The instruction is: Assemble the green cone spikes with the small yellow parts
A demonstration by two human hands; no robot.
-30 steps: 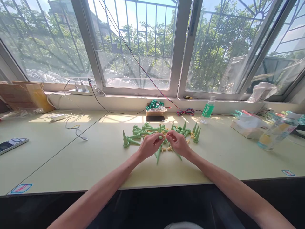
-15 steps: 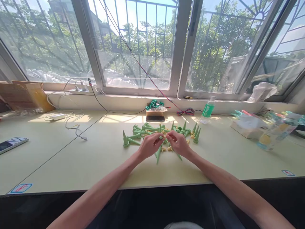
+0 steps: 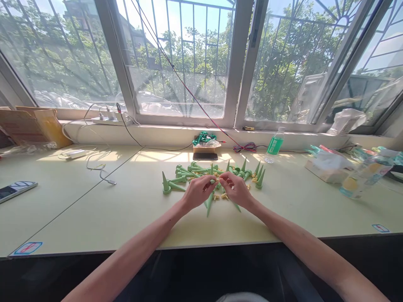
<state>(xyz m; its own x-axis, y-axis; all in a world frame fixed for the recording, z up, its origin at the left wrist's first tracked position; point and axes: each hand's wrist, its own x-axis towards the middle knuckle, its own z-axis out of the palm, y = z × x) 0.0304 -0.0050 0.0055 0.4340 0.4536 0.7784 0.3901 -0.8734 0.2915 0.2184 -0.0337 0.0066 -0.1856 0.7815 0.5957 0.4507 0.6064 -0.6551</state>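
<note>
My left hand (image 3: 199,191) and my right hand (image 3: 236,192) meet fingertip to fingertip over a pile of green plastic spikes. Both are closed in a pinch. A tiny yellowish piece (image 3: 218,179) shows between the fingertips; a bit of green appears beside my left fingers, but whether that hand holds it is hidden. Around them lie several green cone-shaped spikes with round caps, and some stand point up, such as a spike (image 3: 260,179) at the right and another spike (image 3: 166,183) at the left. Small yellow plastic pieces (image 3: 224,196) lie scattered just below my hands.
Behind the pile sit a dark phone (image 3: 205,156) and a small box (image 3: 206,149) with green items. A green-labelled bottle (image 3: 275,145) stands behind right. Farther right are a tissue box (image 3: 325,170) and another bottle (image 3: 355,182). A white cable (image 3: 102,173) and a phone (image 3: 17,191) lie left.
</note>
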